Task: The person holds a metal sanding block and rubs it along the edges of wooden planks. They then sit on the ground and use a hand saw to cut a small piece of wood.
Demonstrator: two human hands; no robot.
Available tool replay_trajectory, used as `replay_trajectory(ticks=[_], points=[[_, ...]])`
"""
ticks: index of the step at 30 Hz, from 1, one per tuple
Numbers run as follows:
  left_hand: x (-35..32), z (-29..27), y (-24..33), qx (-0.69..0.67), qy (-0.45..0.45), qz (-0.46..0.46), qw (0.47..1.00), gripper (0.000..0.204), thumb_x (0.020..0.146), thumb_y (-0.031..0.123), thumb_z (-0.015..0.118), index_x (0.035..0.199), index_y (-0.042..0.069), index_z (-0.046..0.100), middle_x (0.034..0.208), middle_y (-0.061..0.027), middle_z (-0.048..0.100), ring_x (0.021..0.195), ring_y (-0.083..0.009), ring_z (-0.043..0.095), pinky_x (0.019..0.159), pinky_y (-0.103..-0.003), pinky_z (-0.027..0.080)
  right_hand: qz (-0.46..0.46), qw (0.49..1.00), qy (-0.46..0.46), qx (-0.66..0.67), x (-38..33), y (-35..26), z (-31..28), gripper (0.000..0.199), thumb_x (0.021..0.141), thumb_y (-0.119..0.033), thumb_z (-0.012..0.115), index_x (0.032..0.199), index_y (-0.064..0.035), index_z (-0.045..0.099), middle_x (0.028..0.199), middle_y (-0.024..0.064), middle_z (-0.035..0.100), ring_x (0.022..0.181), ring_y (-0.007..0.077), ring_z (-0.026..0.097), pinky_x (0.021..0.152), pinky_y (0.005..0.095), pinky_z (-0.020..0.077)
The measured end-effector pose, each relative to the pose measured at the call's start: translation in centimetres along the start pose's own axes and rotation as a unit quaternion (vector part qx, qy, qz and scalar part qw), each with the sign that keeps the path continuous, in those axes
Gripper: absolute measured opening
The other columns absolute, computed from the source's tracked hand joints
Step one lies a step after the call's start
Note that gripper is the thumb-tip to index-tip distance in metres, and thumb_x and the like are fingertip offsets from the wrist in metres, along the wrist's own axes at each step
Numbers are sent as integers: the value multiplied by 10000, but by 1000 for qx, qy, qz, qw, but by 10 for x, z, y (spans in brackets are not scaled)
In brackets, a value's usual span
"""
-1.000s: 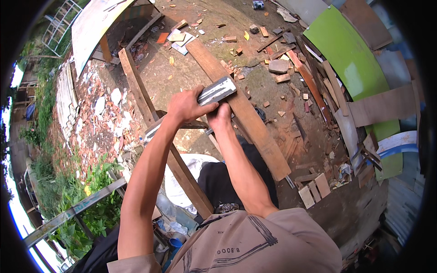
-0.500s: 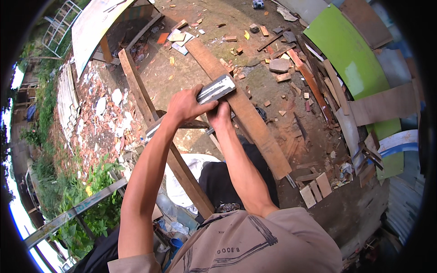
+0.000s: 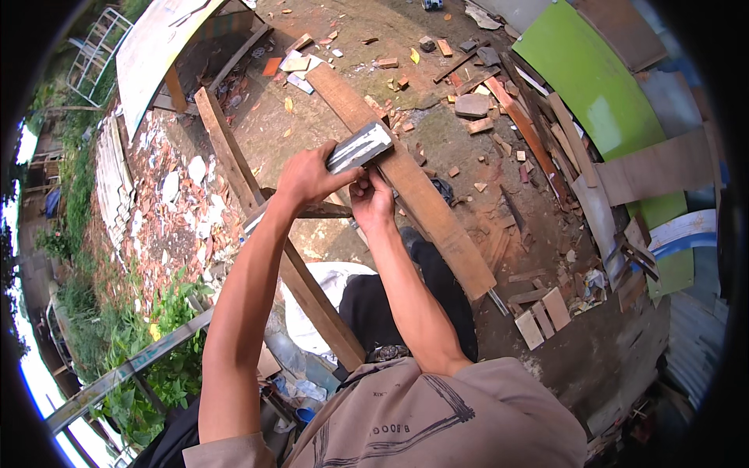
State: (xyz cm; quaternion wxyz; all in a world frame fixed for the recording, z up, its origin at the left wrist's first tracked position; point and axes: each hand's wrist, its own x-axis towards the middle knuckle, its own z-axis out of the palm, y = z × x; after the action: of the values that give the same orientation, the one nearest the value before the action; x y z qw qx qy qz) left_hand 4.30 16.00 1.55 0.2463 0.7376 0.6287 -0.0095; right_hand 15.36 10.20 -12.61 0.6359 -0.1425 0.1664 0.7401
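Barely shifted: metal bar (image 3: pixel 359 146), apparently up-right.

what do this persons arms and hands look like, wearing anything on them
Both forearms are bare from the short sleeves down, with no gloves, watch or bands that show. The left hand and right hand are bare too. The shirt is a beige-brown tee with a dark line drawing on the front; its short sleeves end near the picture's lower edge.

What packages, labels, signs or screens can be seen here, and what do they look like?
No screens, signs or clear labels show.
Small blue and white can-like item: top edge, on the dirt, too small to tell.
Plastic wrappers: near the person's left side, pale and bluish, crumpled.
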Motion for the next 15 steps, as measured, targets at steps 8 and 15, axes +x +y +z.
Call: replay_trajectory(ticks=[8, 15], points=[[-1, -3, 4, -1, -9, -2, 1000, 697, 739, 645, 662, 1044, 18, 649, 756, -211, 664, 718, -368, 665, 683, -458, 496, 15, 995, 76, -59, -12, -8, -8, 52, 966, -142, 622, 1008, -115, 608, 782, -22, 543, 674, 93, 491, 586, 251, 408], [0, -1, 5, -4, 7, 13, 1000, 702, 734, 658, 665, 994, 6, 645, 743, -225, 651, 699, -380, 650, 675, -467, 484, 22, 998, 27, -59, 36, 8, 6, 226, 966, -110, 548, 1187, -73, 579, 1077, 38, 636, 977, 136, 625, 904, 299, 529]])
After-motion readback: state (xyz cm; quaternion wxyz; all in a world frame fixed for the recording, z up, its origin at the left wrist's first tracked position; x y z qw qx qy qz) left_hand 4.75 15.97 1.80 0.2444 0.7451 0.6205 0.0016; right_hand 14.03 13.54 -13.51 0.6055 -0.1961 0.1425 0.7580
